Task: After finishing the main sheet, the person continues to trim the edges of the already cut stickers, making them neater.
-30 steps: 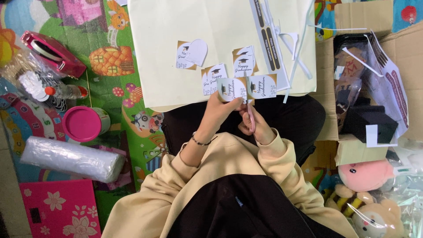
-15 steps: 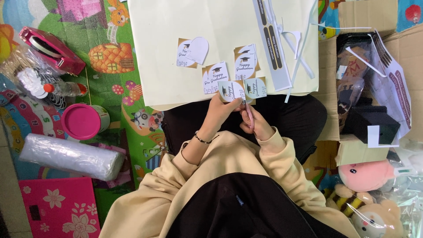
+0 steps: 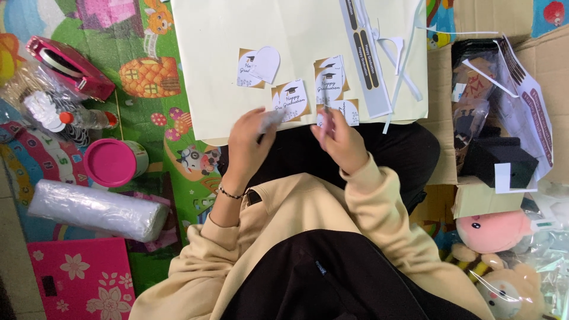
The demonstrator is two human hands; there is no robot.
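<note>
Paper sticker (image 3: 269, 120) pinched in left hand (image 3: 248, 142); right hand (image 3: 339, 141) grips scissors (image 3: 325, 106) over cream sheet (image 3: 219, 71)

You've got a pale cream sheet (image 3: 225, 71) with white tags (image 3: 291, 99) edged in tan-brown on it. The play mat (image 3: 154, 106) is bright green with cartoon houses and a cow. There's a hot-pink lid on the tub (image 3: 111, 162), a pink box with white flowers (image 3: 80, 278), and your sleeves (image 3: 379, 195) are beige.
</note>
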